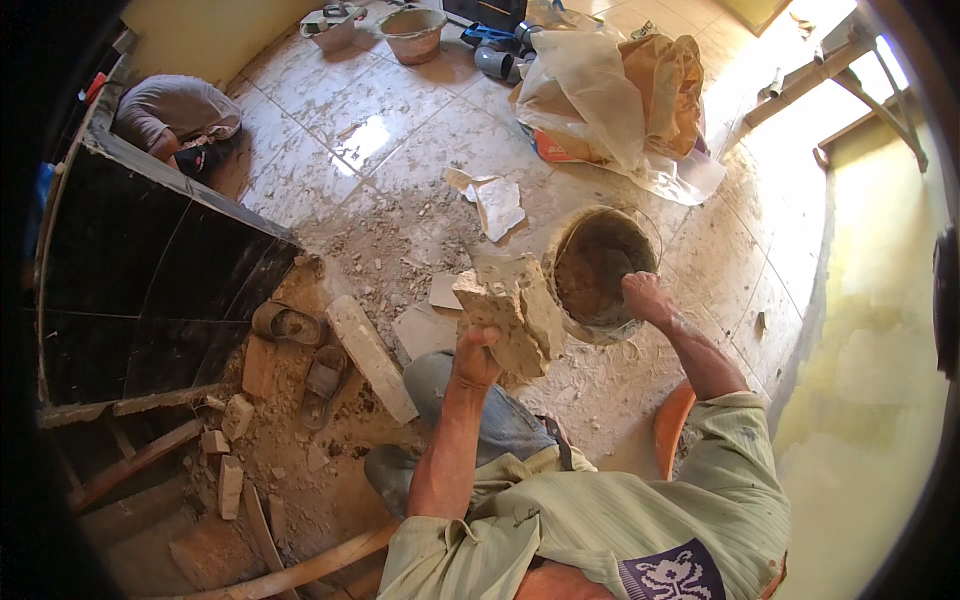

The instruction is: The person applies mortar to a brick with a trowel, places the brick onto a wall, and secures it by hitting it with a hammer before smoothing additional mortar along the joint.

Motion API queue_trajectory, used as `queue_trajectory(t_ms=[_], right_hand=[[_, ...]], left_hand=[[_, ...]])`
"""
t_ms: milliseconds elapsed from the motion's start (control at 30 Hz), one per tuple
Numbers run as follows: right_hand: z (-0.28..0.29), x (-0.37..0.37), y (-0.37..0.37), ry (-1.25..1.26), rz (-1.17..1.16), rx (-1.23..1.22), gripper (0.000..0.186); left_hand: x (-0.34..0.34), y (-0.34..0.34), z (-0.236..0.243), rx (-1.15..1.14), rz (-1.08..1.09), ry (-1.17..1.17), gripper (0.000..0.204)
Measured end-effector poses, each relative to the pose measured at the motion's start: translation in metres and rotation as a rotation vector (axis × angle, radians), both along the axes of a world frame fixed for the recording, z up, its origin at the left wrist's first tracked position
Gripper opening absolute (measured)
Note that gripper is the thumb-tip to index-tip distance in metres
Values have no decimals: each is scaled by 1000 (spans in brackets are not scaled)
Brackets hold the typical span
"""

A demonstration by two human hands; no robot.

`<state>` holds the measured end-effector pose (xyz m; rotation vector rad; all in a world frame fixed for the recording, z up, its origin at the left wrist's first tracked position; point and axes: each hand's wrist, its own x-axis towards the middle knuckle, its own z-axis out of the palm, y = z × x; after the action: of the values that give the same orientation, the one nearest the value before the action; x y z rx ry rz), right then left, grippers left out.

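Observation:
My left hand [475, 358] is closed around the lower edge of a broken, pale block [512, 308] with a rough, crumbly face, held up over my lap. My right hand [648, 297] is closed at the right rim of a mortar-caked bucket [590, 333]. From that fist a trowel [608, 270] appears to reach down into the bucket; its handle is hidden by my fingers and its blade blends with the brown mortar inside. The bucket stands upright on the floor, just right of the block.
Rubble and a long pale slab [370, 358] lie left of my knees, beside a pair of sandals [285, 325]. A black-tiled low wall [150, 270] runs at left, with a crouching person [185, 120] behind it. Farther off are sacks [610, 100] and two basins [412, 36].

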<state>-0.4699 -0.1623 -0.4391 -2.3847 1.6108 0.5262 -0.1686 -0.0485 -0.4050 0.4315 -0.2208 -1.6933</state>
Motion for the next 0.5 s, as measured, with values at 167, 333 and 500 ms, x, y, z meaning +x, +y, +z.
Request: queue_trajectory(t_ms=[167,333,500], right_hand=[[10,-14,-8,-60,39,175,17],[24,-44,4,-381,97,368,21],[39,-58,18,-547,-495,670,19]], left_hand=[[3,-2,-8,23,73,-75,66],[4,-8,-1,-11,64,-130,64],[5,-6,-8,45,82,-95,64]])
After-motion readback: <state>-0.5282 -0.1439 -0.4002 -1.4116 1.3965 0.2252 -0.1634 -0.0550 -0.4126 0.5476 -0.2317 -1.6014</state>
